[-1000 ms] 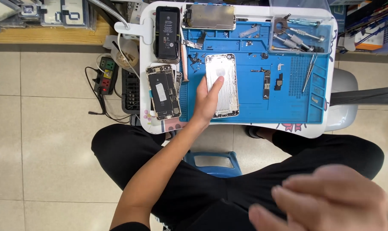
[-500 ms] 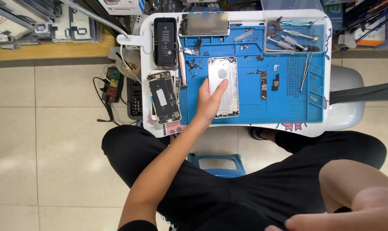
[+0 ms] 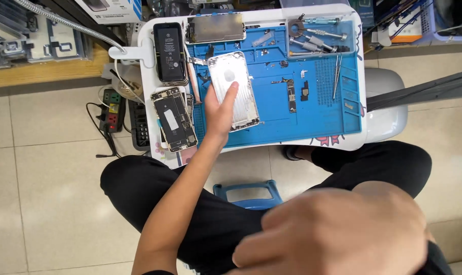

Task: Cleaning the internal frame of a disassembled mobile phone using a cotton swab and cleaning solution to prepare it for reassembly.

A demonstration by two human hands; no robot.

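My left hand (image 3: 218,114) reaches forward onto a silver phone back housing (image 3: 236,94) lying on the blue work mat (image 3: 317,119). The thumb sits at the housing's left edge and the index finger lies across its top. My right hand (image 3: 338,229) hovers close to the camera at the lower right, large and blurred, over my lap; nothing shows in it. An opened phone with bare internals (image 3: 173,119) lies just left of my left hand.
A black phone (image 3: 170,53), a screen panel (image 3: 215,28), a small circuit board (image 3: 291,95), tweezers (image 3: 337,76) and screwdrivers (image 3: 315,40) lie on the white table (image 3: 371,125). A power strip (image 3: 111,104) sits on the floor at left. A blue stool (image 3: 249,193) stands between my legs.
My right hand has risen from the bottom right corner toward the middle and fills more of the view. My left hand has stayed on the silver housing.
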